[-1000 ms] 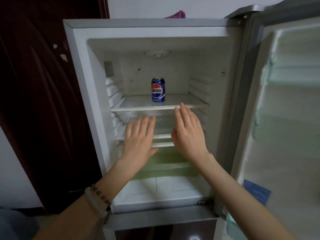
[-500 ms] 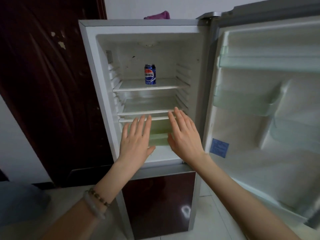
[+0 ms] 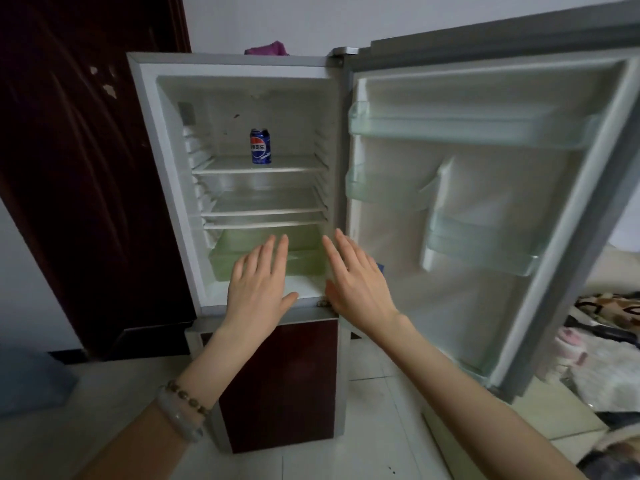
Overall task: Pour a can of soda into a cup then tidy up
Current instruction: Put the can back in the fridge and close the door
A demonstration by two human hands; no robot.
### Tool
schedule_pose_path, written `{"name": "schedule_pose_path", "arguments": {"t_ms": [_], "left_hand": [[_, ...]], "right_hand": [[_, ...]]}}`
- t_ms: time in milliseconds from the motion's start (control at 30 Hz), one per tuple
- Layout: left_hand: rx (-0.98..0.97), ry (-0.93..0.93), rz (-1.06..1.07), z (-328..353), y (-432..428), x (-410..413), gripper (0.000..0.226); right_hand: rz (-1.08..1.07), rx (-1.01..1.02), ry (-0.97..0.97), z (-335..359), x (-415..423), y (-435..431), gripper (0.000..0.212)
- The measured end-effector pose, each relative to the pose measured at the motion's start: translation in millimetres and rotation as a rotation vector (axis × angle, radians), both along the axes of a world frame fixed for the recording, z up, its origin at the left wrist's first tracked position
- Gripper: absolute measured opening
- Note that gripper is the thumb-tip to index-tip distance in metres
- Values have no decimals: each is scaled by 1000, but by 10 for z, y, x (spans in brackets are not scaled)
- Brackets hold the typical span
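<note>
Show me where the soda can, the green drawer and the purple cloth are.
soda can [image 3: 260,147]: head view, on its blue label.
green drawer [image 3: 221,263]: head view, on its front left corner.
purple cloth [image 3: 266,49]: head view, on its middle.

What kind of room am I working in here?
Probably a home, perhaps a bedroom: a small household fridge with one soda can inside, a tiled floor, and patterned bedding at the right.
</note>
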State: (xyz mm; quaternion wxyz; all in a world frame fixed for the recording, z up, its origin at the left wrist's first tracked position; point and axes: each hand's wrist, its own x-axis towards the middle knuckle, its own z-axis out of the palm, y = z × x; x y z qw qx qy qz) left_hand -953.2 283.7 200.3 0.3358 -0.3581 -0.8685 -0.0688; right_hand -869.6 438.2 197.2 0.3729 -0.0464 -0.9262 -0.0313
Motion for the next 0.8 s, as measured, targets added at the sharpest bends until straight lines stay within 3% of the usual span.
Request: {"name": "schedule_pose_path", "arguments": {"t_ms": [467,800], "left_hand": [[11,-25,-53,-161,1340,2009,103],[-52,-55,-123,-53,2226,2407,104]], "right_hand": [[-34,55,-53,-155,2025,1424,76],[-148,33,-55,-77,2800,2172,73]]}}
